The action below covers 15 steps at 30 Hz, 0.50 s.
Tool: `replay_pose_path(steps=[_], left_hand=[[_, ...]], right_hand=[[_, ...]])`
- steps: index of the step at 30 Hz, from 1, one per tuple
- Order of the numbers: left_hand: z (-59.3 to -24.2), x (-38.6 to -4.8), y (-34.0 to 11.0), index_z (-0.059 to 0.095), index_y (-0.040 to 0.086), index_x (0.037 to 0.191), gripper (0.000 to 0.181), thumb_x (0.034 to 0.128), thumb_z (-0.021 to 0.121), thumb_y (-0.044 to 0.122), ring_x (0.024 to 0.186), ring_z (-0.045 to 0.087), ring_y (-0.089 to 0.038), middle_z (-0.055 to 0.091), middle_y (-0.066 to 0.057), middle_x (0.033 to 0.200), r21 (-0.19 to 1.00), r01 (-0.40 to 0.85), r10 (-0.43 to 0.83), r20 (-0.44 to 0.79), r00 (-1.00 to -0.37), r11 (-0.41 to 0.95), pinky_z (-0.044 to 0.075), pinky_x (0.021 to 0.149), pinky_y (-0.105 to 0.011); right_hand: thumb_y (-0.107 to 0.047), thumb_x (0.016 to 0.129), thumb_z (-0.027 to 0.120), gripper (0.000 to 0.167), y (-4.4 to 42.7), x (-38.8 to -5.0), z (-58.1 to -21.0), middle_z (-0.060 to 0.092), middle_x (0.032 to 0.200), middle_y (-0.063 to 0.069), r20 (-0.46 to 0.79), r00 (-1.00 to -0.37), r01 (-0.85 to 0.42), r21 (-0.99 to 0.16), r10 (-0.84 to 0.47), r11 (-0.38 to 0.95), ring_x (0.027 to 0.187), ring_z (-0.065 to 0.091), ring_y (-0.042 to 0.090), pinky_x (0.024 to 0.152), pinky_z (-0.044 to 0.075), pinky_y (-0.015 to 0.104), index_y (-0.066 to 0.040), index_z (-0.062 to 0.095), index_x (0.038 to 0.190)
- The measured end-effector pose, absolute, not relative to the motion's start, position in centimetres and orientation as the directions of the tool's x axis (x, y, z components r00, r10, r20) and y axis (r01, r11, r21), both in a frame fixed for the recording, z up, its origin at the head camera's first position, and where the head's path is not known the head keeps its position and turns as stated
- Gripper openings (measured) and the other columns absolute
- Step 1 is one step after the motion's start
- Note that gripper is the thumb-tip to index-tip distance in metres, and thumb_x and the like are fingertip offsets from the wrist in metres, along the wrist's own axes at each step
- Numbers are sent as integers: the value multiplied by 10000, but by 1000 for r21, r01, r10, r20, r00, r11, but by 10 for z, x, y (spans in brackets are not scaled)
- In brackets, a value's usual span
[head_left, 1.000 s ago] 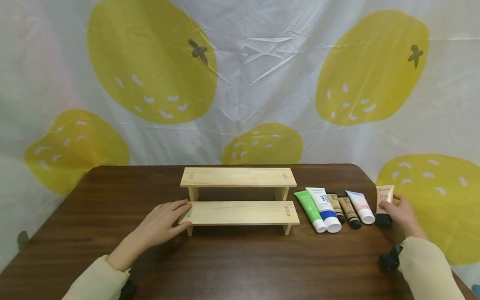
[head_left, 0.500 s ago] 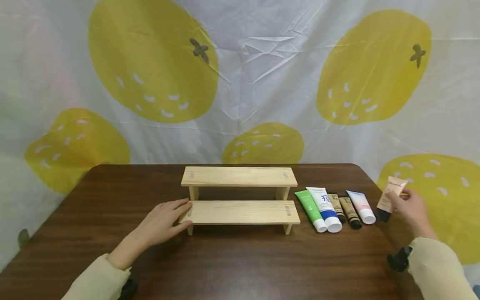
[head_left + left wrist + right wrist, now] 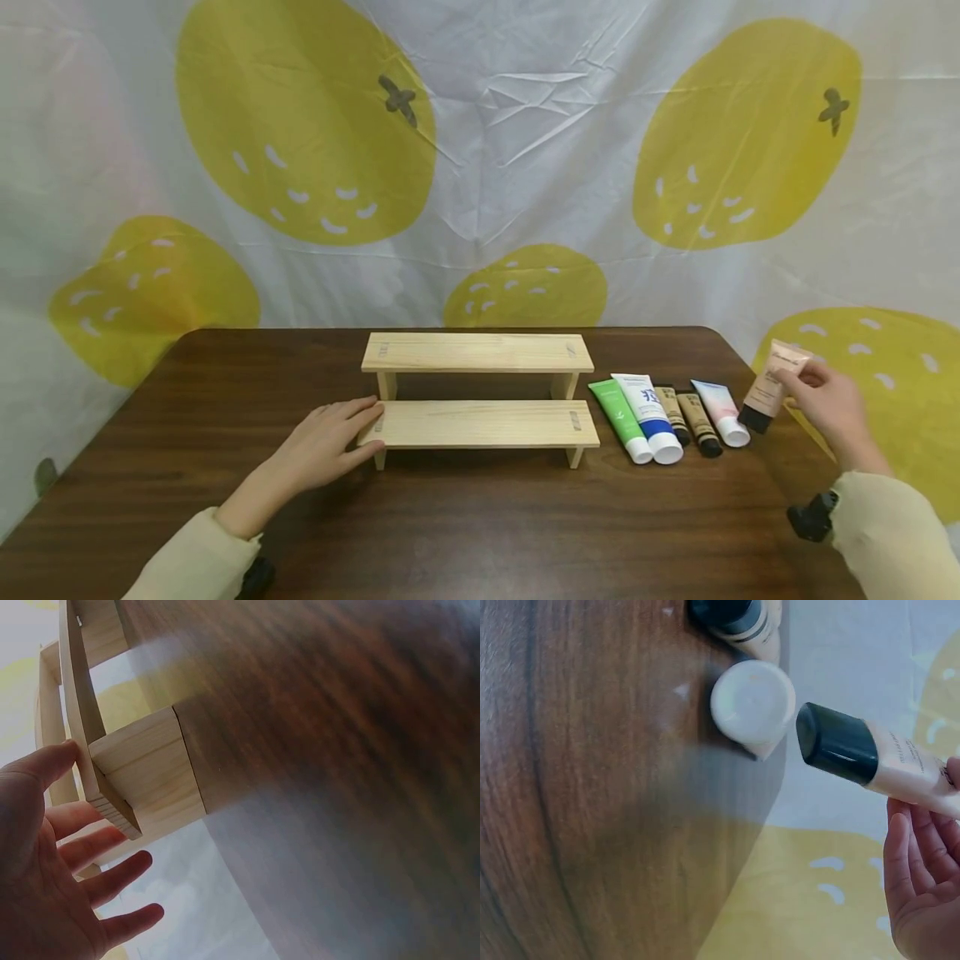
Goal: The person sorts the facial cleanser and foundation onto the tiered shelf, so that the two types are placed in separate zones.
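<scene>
Brown tabletop [image 3: 480,517] fronts patterned cloth [image 3: 525,167]; right fingers [image 3: 898,862] pinch beige tube [image 3: 885,761], spread left fingers [image 3: 118,878] touch shelf [image 3: 480,423].

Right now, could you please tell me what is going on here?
A person's right hand holds a beige squeeze tube with a black cap, tilted and off the table. The left hand touches the left end of the lower shelf of a wooden two-tier stand. Five more tubes lie right of the stand.

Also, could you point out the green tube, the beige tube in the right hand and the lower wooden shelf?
Green tube [image 3: 619,419]: head view, middle of its green body.
Beige tube [image 3: 766,392]: head view, middle of its body.
Lower wooden shelf [image 3: 480,423]: head view, middle of its top board.
</scene>
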<state>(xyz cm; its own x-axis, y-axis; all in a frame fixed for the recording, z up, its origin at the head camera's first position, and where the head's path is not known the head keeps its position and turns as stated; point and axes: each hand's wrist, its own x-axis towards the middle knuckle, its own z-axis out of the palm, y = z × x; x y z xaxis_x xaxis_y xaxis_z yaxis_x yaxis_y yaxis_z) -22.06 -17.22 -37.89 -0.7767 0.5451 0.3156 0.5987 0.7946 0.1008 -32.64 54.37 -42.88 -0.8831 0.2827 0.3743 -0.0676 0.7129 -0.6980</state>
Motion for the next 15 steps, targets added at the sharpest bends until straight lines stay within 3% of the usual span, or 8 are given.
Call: replay_pose_path(steps=[3,7,10,15], left_hand=[[-379,-221,-172,487,15,1260,542,856,560,369,1094,455,-331,460,-171,1249,105,596,543,312,-779,796,342,855,-527],[-380,-221,-172,486,16,1261,545,858,554,377,1091,457,-331,461,-170,1249,99,598,545,313,-778,796,343,854,-527],[-381,-221,-173,487,16,1260,546,858,552,380,1090,459,-328,462,-169,1247,93,600,549,315,-775,794,345,855,-523],[-381,-221,-173,486,17,1261,546,858,553,379,1091,458,-329,460,-167,1250,99,598,546,310,-778,796,342,857,-523]], right_hand=[[-435,789,617,453,525,-319,-411,572,839,-35,352,-895,-57,-698,272,714,650,556,12,453,479,318,-62,513,1024],[-380,808,621,582,465,-280,-358,602,898,147,308,-930,-63,-669,199,741,599,579,57,451,462,357,37,415,1159],[-313,837,602,603,429,-257,-330,574,906,300,333,-936,-128,-624,114,771,554,573,62,479,458,269,103,361,1200],[-216,870,567,482,403,-247,-315,573,884,339,380,-924,-213,-586,34,782,542,567,33,492,445,208,114,385,1171]])
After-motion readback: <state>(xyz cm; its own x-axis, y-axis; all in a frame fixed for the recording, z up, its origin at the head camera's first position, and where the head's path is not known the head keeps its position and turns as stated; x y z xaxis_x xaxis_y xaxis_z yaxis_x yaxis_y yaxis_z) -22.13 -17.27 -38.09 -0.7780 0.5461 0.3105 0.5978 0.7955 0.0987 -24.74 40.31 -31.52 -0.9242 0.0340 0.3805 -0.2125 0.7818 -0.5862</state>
